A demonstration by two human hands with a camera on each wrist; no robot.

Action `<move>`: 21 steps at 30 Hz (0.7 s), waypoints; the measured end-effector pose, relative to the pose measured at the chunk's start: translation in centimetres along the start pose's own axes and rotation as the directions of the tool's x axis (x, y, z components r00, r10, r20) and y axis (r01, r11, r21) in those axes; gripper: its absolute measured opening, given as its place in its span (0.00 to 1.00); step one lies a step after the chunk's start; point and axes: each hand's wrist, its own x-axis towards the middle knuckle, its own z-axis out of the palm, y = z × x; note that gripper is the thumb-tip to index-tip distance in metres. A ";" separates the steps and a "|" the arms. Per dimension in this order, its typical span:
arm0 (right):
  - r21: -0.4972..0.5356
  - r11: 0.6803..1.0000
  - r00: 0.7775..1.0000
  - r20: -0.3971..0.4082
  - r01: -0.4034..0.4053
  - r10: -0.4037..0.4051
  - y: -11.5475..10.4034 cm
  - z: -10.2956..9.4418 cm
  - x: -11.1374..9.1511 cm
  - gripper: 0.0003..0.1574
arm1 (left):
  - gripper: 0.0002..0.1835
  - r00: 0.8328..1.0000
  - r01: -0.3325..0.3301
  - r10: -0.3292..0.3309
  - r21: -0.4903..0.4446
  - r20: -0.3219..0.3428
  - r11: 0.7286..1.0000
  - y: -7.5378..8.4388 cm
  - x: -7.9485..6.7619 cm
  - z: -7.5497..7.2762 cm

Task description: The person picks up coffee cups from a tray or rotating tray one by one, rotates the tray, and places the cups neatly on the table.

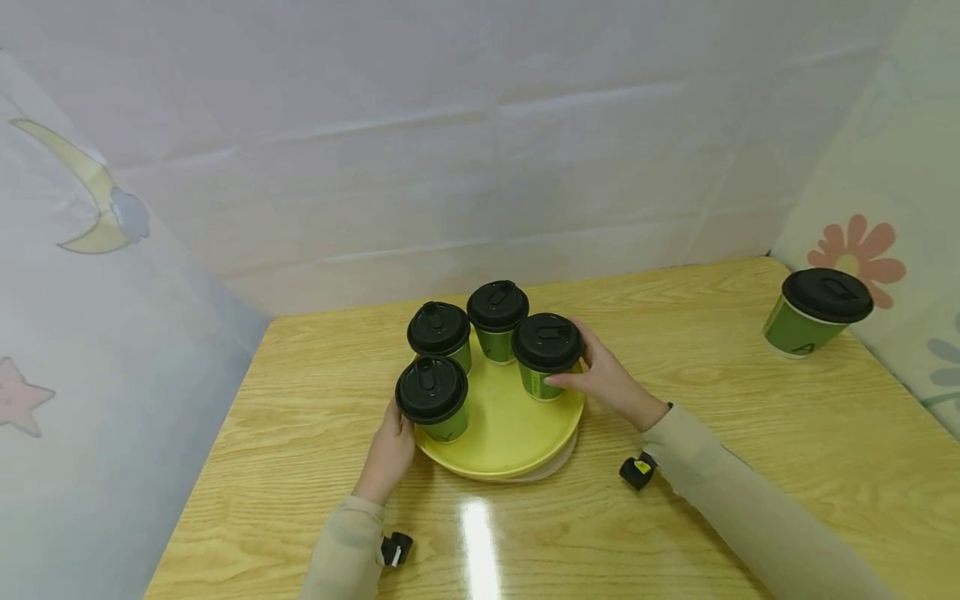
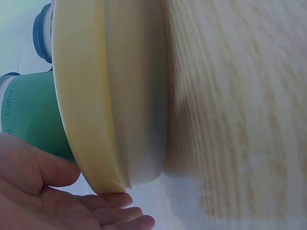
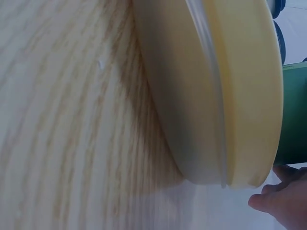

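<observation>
At far left, a yellow moon [image 1: 93,200] is being displayed on the wall. The left hand [image 1: 392,457] is being held with its fingers loosely extended, the rim of the yellow tray [image 1: 502,429] being touched by the fingertips. Beside it, a lidded green front-left cup [image 1: 448,425] is being carried upright by the tray, with the rear-left cup [image 1: 438,327] and the back cup [image 1: 497,306] being supported behind. At the tray's right side, the right-hand cup [image 1: 546,343] is being pinched between thumb and fingers of the right hand [image 1: 603,383]; whether it is being lifted cannot be told. Well apart, a fifth cup [image 1: 802,327] is being borne by the table [image 1: 712,358].
</observation>
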 end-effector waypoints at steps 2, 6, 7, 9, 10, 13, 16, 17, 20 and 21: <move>-0.010 1.000 1.000 -0.004 0.004 -0.004 0.1 0.1 0.1 0.62 | 0.28 1.000 -0.001 0.001 -0.006 0.004 1.000 0.1 0.0 0.1; -0.030 1.000 1.000 -0.006 0.010 -0.010 0.3 0.5 0.2 0.61 | 0.28 1.000 -0.005 0.005 -0.001 0.000 1.000 0.1 -0.1 0.1; -0.036 0.999 1.000 -0.006 0.008 -0.009 0.4 0.5 0.2 0.61 | 0.28 1.000 -0.006 0.006 0.002 0.000 1.000 0.1 -0.1 0.1; -0.044 0.999 1.000 -0.006 0.013 -0.013 0.4 0.7 0.3 0.61 | 0.28 1.000 -0.007 0.007 0.011 -0.004 1.000 0.1 -0.1 0.0; -0.044 0.999 1.000 -0.006 0.012 -0.012 0.4 0.9 0.3 0.61 | 0.28 1.000 -0.008 0.008 0.015 -0.006 1.000 0.0 -0.1 0.0; -0.044 0.999 1.000 -0.013 0.009 -0.010 0.4 1.2 0.4 0.61 | 0.28 1.000 -0.014 0.014 0.026 -0.013 1.000 -0.1 0.0 -0.1; -0.040 0.999 1.000 -0.023 -0.003 0.002 0.3 1.4 0.4 0.60 | 0.28 1.000 -0.021 0.022 0.040 -0.020 0.999 -0.4 0.1 -0.1; -0.041 0.999 1.000 -0.028 -0.009 0.008 0.3 1.5 0.4 0.60 | 0.28 0.999 -0.029 0.030 0.044 -0.023 0.999 -0.4 0.1 0.0; -0.040 0.999 0.999 -0.042 -0.013 0.012 0.2 1.6 0.2 0.60 | 0.27 0.999 -0.045 0.047 0.057 -0.024 0.997 -0.7 0.2 0.1; -0.036 0.999 0.999 -0.045 -0.008 0.007 0.1 1.6 0.1 0.60 | 0.27 0.998 -0.050 0.051 0.059 -0.024 0.997 -0.7 0.2 0.1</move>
